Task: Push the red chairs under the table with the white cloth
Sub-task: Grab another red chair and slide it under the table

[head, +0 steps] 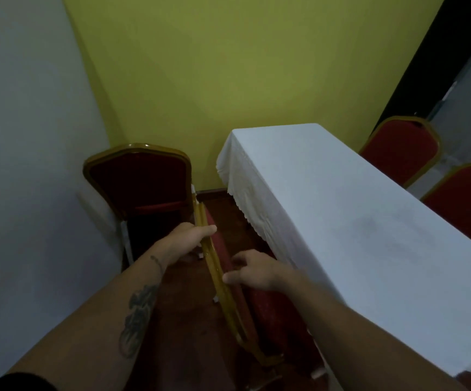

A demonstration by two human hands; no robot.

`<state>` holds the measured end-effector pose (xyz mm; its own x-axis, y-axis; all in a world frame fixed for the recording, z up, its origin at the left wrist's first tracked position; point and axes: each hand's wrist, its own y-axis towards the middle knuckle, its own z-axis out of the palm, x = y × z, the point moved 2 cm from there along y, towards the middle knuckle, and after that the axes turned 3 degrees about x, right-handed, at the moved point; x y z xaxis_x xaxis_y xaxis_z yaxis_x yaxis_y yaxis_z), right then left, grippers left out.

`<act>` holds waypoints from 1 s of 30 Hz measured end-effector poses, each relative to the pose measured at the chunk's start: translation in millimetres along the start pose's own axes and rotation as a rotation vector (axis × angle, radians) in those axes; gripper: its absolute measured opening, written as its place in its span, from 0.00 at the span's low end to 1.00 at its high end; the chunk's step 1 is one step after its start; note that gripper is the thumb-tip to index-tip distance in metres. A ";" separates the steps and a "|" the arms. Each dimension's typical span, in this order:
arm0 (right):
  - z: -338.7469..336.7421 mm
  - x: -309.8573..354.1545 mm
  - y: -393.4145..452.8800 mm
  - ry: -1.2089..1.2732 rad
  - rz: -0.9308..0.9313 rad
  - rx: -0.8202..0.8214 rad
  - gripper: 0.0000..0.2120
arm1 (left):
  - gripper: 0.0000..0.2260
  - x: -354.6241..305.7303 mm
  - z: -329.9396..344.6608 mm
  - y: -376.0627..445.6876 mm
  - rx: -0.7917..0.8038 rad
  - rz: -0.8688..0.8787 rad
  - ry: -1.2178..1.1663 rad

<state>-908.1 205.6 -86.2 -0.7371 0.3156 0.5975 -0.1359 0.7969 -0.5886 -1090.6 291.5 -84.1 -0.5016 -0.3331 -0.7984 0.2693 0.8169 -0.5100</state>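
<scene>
1. Red-upholstered chair w/ gold metal frame (230, 280), seen edge-on from above, stands just beside the white-clothed rectangular table (355, 221), its red side facing the cloth.
2. Left hand (185, 239) wrapped round the frame's top rail; right hand (252, 270) nearer the person, thumb on the rail, fingers loosely spread over the red padding.
3. Beyond the grip: second red chair w/ gold frame (141, 176) by the yellow-green wall (228, 66); two more red chairs (401, 150) across the table.

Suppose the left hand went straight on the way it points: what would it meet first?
Probably the corner chair by the wall; the left hand, gripping the near chair's backrest, points up-frame toward it, though depth is unclear.
</scene>
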 end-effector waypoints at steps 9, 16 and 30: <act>-112.2 97.4 74.1 -0.094 -0.293 -0.181 0.28 | 0.18 -49.9 -113.5 39.8 -0.348 0.090 0.092; -140.4 172.0 174.6 -0.179 -0.333 -0.189 0.34 | 0.20 -76.5 -204.4 85.5 -0.481 0.186 0.280; -132.2 283.4 383.0 -0.583 -0.123 -0.227 0.39 | 0.30 -47.5 -338.2 260.2 -0.279 0.094 0.784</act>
<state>-1081.6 668.3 -70.3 -0.9729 -0.0665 0.2213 -0.1462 0.9189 -0.3663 -1274.7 679.2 -70.6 -0.9413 0.0817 -0.3274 0.1767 0.9460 -0.2719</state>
